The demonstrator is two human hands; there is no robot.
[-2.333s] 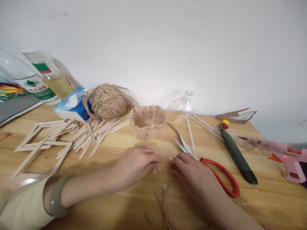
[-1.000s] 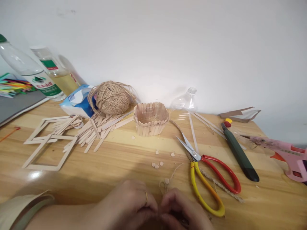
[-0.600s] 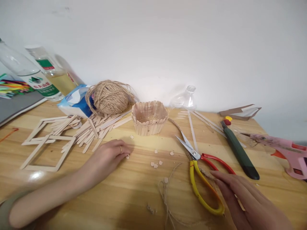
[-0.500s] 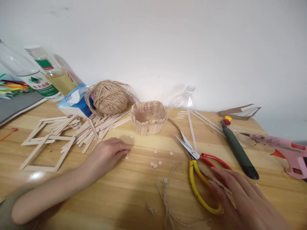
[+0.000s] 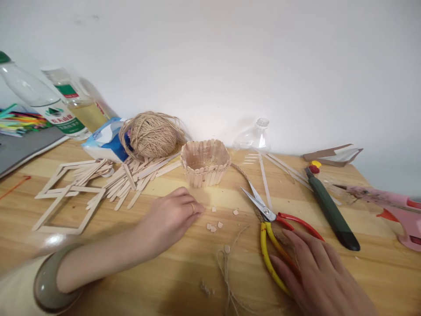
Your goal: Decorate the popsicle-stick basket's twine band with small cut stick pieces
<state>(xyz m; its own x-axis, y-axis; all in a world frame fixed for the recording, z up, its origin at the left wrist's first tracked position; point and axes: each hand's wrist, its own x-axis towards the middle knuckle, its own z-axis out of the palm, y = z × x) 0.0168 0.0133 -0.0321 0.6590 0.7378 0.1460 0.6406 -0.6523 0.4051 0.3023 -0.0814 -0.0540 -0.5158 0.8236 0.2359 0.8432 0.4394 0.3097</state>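
Note:
My left hand point(image 5: 173, 219) is low over the table, its fingers pinched together beside several small wood chips point(image 5: 213, 228); what is between the fingertips is hidden. My right hand point(image 5: 324, 274) rests with fingers spread over the handles of the scissors point(image 5: 267, 213), which have one yellow and one red handle and slightly parted blades. Behind them stands a small basket of craft sticks point(image 5: 205, 175), with a braided cord point(image 5: 241, 170) running from its rim toward the scissors. Loose twine point(image 5: 226, 267) lies in front of the chips.
A twine ball point(image 5: 153, 134), craft sticks point(image 5: 126, 188), stick frames point(image 5: 59, 229) and a tissue pack point(image 5: 107, 140) are on the left, near two bottles point(image 5: 62, 116). A cut bottle top point(image 5: 258, 137), green-handled cutter point(image 5: 333, 213) and pink glue gun point(image 5: 378, 196) are on the right.
My left hand has moved right, toward the group of chips, and chips formerly near its fingertips no longer show. My right hand has shifted slightly left over the scissor handles.

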